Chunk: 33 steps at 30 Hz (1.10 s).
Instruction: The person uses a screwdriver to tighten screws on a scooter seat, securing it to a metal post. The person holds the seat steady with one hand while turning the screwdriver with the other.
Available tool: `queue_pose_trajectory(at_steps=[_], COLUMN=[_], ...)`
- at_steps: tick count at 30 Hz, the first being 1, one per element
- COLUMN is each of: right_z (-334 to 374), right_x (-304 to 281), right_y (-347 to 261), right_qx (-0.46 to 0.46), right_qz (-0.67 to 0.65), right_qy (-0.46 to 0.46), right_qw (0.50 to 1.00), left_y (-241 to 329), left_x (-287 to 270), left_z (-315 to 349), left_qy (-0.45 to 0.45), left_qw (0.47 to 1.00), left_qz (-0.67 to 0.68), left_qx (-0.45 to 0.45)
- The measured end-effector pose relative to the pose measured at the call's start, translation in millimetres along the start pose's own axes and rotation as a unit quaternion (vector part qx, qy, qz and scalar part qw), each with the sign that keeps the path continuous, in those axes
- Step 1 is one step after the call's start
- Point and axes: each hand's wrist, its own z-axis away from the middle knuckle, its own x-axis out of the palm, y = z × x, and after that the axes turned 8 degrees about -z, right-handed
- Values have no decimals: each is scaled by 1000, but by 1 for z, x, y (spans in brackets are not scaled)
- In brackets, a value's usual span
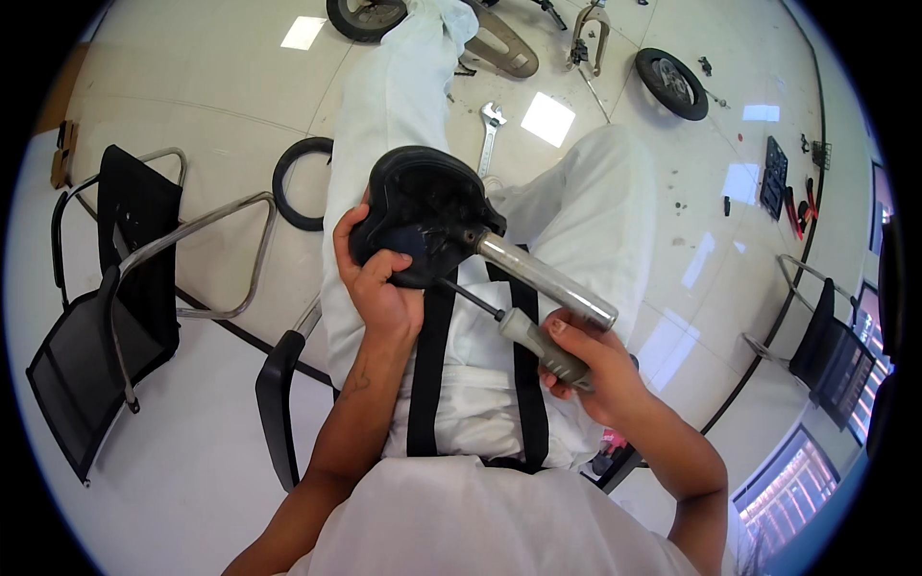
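Note:
Over my lap, my left hand (379, 274) is closed round the edge of a black bicycle saddle (427, 206), its underside turned up. A silver seat post (547, 278) runs from the saddle down to the right. My right hand (595, 370) grips the grey handle of a screwdriver (523, 331), just beneath the free end of the post. The dark shaft reaches up to the saddle's lower edge; whether its tip sits in a screw is hidden.
On the tiled floor ahead lie an adjustable wrench (490, 134), a black tyre (298, 182), a small wheel (670, 84) and a fork (588, 43). A black tool case (774, 178) and red-handled pliers (795, 211) are at right. Black chairs (139, 250) stand either side.

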Motion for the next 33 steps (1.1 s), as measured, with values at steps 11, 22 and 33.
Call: queue_pose_trajectory(at_steps=[11, 22, 33], right_z=[23, 10, 3], right_x=[4, 9, 11], right_y=[-1, -12, -3], right_qx=[-387, -528, -464], right_qz=[448, 724, 550], right_qy=[-76, -59, -42], right_qw=[802, 440, 693], left_y=[3, 5, 8], left_x=[5, 1, 5], left_z=[0, -3, -1], left_qy=[18, 20, 30], left_qw=[1000, 1000, 999], left_qz=[10, 11, 3], left_qx=[-17, -22, -26])
